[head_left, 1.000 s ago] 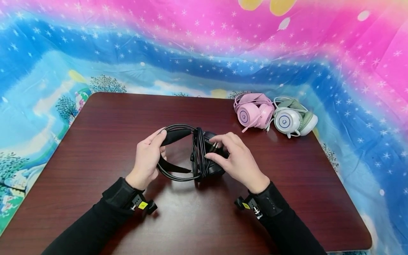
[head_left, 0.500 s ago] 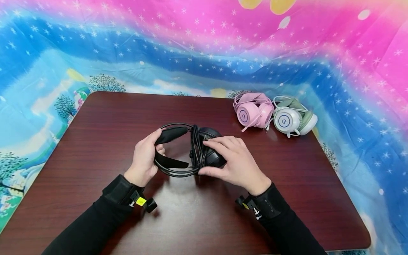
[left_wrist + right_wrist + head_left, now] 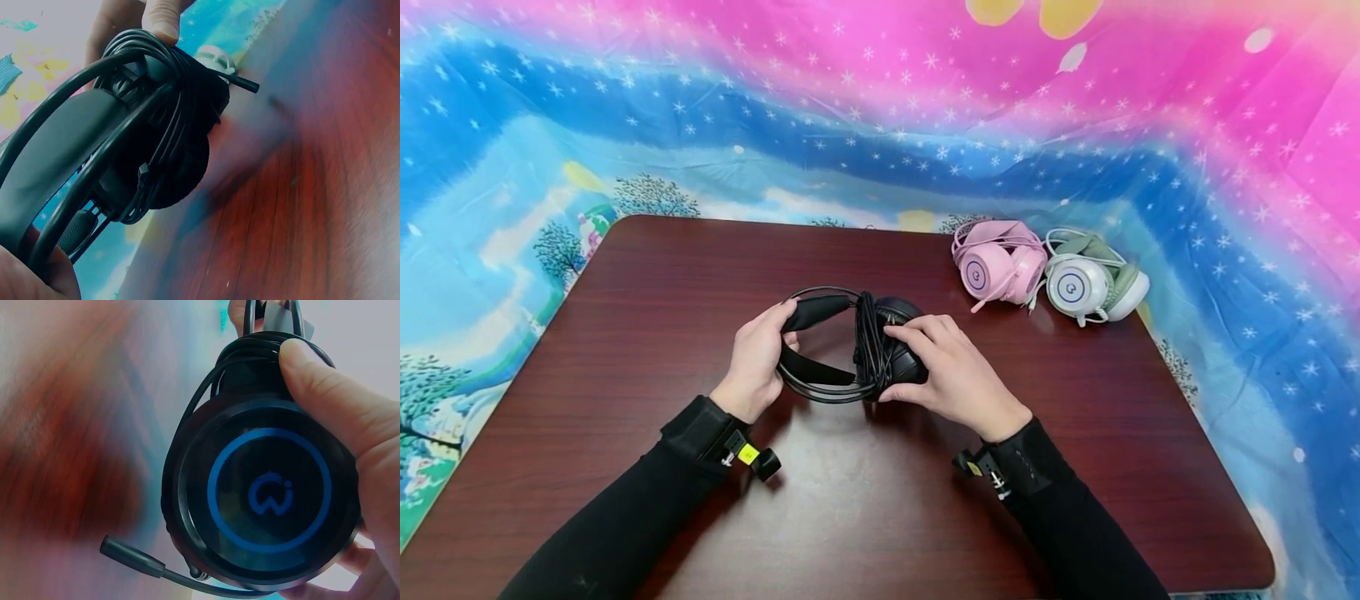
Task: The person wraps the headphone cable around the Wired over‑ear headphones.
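Observation:
A black headset (image 3: 820,373) is held in both hands over the table, its cable (image 3: 871,346) wound round it between headband and ear cups. My left hand (image 3: 758,358) grips the headband end, thumb on top. On the right, my right hand (image 3: 951,371) holds the ear-cup end, its thumb lying on the cable coils. The right wrist view shows one ear cup (image 3: 269,494) with a blue ring and logo, and the microphone boom (image 3: 134,556) sticking out below it. In the left wrist view the microphone tip (image 3: 244,82) points away from the coils.
A pink headset (image 3: 1000,262) and a white and green headset (image 3: 1078,283) lie side by side at the table's far right corner, cables wound on them. The dark red wooden table (image 3: 850,508) is backed by a colourful printed cloth (image 3: 850,108).
My right hand has shifted from the plug end of the cable onto the coils and ear cups. The headset has tilted slightly, and the left hand has moved a little right with it.

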Demonstrator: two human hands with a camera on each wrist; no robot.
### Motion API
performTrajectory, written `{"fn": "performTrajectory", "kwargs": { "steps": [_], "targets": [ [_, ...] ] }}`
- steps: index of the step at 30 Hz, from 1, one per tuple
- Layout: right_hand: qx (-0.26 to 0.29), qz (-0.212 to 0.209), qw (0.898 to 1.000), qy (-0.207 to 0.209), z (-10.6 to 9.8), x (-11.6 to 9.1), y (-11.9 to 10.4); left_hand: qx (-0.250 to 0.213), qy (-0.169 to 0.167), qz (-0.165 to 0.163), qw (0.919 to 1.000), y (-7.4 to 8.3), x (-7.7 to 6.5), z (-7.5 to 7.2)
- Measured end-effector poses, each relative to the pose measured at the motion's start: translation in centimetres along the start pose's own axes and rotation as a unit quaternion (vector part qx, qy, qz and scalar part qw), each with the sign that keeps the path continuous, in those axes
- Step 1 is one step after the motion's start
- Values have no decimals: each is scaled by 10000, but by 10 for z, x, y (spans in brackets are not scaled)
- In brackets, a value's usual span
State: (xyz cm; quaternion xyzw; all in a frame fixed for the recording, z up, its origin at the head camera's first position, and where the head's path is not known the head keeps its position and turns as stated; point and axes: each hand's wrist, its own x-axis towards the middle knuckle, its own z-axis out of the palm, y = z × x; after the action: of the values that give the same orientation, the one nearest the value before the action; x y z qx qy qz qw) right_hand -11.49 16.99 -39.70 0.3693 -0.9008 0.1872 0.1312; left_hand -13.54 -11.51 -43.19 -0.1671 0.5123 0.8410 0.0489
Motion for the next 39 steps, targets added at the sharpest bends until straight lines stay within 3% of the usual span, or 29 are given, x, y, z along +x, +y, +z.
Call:
{"fn": "performTrajectory", "kwargs": {
  "steps": [4,7,9,12,14,19,21,24,32,39],
  "targets": [
    [-68,88,9999,-98,1,2,6,476,-13,-54,9989,-2,8,1],
    [-152,124,9997,-169,2,5,7,985,-221,-38,9949,-1,12,-1],
    [-193,128,9995,-208,2,8,7,1401,-434,57,9892,1,14,-4],
    [-293,65,9992,-277,2,12,5,2282,-654,194,9712,5,16,-9],
    [-403,1,9987,-319,3,15,4,3098,-721,344,9474,7,18,-13],
    [-717,-25,9964,-450,6,19,1,4856,-704,999,8656,9,23,-22],
    [-835,-46,9950,-539,9,21,-2,5182,-677,1204,8440,7,25,-25],
    [-985,-160,9926,-697,14,24,-7,5476,-595,1350,8237,5,25,-27],
    [-1150,-126,9903,-767,21,21,-13,5556,-763,1529,8137,8,16,-30],
    [-1055,-234,9917,-693,31,6,-11,5757,-810,1791,7937,6,5,-36]
  ]
}}
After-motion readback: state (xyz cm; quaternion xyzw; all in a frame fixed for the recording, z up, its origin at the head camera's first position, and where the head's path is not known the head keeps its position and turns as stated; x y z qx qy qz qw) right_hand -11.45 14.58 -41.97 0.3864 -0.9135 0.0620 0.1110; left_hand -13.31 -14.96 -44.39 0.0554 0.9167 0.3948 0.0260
